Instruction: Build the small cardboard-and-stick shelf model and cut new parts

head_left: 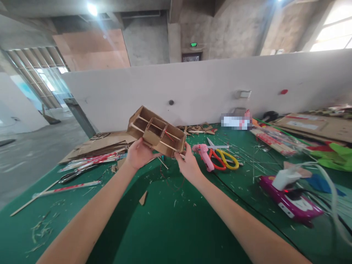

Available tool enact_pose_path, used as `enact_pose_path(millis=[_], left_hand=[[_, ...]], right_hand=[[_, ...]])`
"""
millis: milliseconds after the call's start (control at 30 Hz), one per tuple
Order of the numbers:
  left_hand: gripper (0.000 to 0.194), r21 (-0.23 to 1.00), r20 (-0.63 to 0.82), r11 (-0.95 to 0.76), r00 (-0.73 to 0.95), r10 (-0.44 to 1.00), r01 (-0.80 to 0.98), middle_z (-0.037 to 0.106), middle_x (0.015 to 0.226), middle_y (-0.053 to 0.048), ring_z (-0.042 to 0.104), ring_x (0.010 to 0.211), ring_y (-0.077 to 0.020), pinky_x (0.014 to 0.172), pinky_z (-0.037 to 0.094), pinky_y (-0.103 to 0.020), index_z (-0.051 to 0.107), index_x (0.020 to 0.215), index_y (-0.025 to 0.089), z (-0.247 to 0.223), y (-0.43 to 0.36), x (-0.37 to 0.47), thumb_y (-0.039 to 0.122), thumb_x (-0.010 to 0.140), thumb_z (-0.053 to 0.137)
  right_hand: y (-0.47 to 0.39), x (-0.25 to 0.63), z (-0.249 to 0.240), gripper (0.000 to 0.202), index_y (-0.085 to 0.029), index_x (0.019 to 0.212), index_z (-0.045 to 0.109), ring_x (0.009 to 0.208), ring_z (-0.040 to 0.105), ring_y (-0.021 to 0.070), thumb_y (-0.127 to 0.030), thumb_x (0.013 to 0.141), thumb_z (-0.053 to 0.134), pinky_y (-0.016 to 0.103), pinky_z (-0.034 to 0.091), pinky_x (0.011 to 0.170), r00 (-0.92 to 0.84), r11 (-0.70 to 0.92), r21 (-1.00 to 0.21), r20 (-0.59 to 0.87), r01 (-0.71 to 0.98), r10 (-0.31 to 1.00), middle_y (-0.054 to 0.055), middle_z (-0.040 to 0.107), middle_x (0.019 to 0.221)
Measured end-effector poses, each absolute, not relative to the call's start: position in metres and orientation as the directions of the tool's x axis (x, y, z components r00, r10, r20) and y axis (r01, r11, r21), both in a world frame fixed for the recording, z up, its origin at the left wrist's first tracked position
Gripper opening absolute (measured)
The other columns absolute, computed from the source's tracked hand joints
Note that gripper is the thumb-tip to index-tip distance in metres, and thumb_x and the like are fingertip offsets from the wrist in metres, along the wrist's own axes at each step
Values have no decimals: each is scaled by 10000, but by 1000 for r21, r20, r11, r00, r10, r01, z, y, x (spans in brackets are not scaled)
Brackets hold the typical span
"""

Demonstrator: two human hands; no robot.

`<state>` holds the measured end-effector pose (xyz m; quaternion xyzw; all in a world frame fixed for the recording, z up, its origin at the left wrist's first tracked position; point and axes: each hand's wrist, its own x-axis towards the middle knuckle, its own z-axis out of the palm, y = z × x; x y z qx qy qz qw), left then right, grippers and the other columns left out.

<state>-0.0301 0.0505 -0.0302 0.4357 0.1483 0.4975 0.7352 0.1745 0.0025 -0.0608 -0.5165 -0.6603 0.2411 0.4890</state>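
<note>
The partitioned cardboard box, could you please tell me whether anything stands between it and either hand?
Nothing visible does; the left hand and right hand both hold the partitioned cardboard box directly, above the green table.

Brown cardboard box (151,137) against a green tabletop (165,234): our colour notes.
We see the box plain brown, crossed inside by pale wooden sticks (139,123) and a thread of red wire (169,136); the tabletop deep green, flecked with pale shavings (41,230). Glue gun (203,153) pink, its cord (242,199) black; scissor handles (230,154) orange-red and yellow. Power strip (291,209) we log as glossy magenta with a white plug (286,179) and a red glow (286,191). Packets (100,158) patterned red and white; cardboard sheets (88,147) brown, printed in black. Cloth (334,157) at far right: lime green. We mark the partition wall (123,90) pale grey with one red disc (283,91), and the exit sign (194,44) lit green.
</note>
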Motion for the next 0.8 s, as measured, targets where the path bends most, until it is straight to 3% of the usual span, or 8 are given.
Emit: enact_pose_path(millis=[100, 200, 300, 367, 500, 600, 700, 800], left_hand=[[504, 815, 235, 111, 500, 833, -569, 600, 1298, -96, 467, 1282, -340, 1023, 336, -645, 546, 1235, 257, -30, 53, -55, 461, 776, 581], [794, 864, 232, 54, 492, 839, -500, 598, 1288, -152, 451, 1279, -409, 981, 332, -690, 541, 1236, 242, -23, 56, -80, 723, 610, 628], [1015, 895, 214, 0, 430, 877, -447, 623, 1240, -180, 432, 1293, -420, 977, 359, -660, 544, 1226, 198, -13, 56, -99, 921, 518, 462], [977, 921, 184, -32, 358, 915, -389, 652, 1194, -167, 454, 1282, -401, 986, 390, -607, 574, 1184, 178, -6, 54, -107, 923, 576, 398], [760, 978, 16, 73, 420, 907, -196, 680, 1150, -137, 528, 1222, -367, 967, 443, -544, 616, 1147, 180, -2, 49, -108, 790, 768, 367], [540, 978, -174, 210, 529, 831, -8, 691, 1142, -111, 600, 1132, -364, 954, 464, -526, 636, 1131, 215, -3, 49, -101, 609, 767, 581], [445, 964, -256, 246, 567, 782, 97, 713, 1092, -100, 642, 1059, -360, 921, 499, -504, 654, 1108, 224, -1, 51, -92, 343, 687, 738], [510, 975, -221, 187, 621, 752, 120, 726, 1046, -85, 645, 1061, -352, 867, 542, -463, 653, 1125, 238, 4, 50, -83, 171, 629, 753]], right_hand=[[4, 182, -58, 363, -206, 1287, 379, 712, 688, 194, -299, 936, 368, 332, 535, 654, 91, 329, -863, 390, 384, 916, 92, 683, 1021], [0, 184, -54, 310, -197, 1214, 419, 469, 614, 171, -310, 939, 332, 302, 499, 505, 111, 295, -875, 361, 384, 926, 26, 651, 740], [-4, 182, -53, 276, -199, 1150, 446, 426, 588, 171, -324, 941, 316, 284, 477, 473, 103, 292, -877, 354, 381, 929, -28, 563, 580], [-6, 181, -53, 274, -208, 1131, 465, 433, 590, 173, -336, 945, 308, 280, 476, 477, 82, 299, -873, 355, 387, 931, -37, 543, 548], [-8, 180, -53, 334, -208, 1204, 476, 453, 597, 174, -337, 952, 299, 283, 495, 507, 42, 327, -855, 374, 402, 926, -43, 527, 518], [-11, 179, -50, 399, -214, 1310, 441, 455, 590, 158, -331, 959, 291, 283, 508, 526, 18, 354, -839, 396, 414, 918, -37, 560, 562], [-14, 179, -46, 418, -235, 1336, 449, 518, 612, 141, -329, 971, 268, 294, 526, 571, -10, 416, -803, 456, 426, 890, 20, 662, 783], [-15, 179, -41, 420, -241, 1330, 472, 772, 663, 174, -337, 973, 273, 324, 544, 682, 16, 479, -756, 542, 446, 840, 78, 650, 1119]])
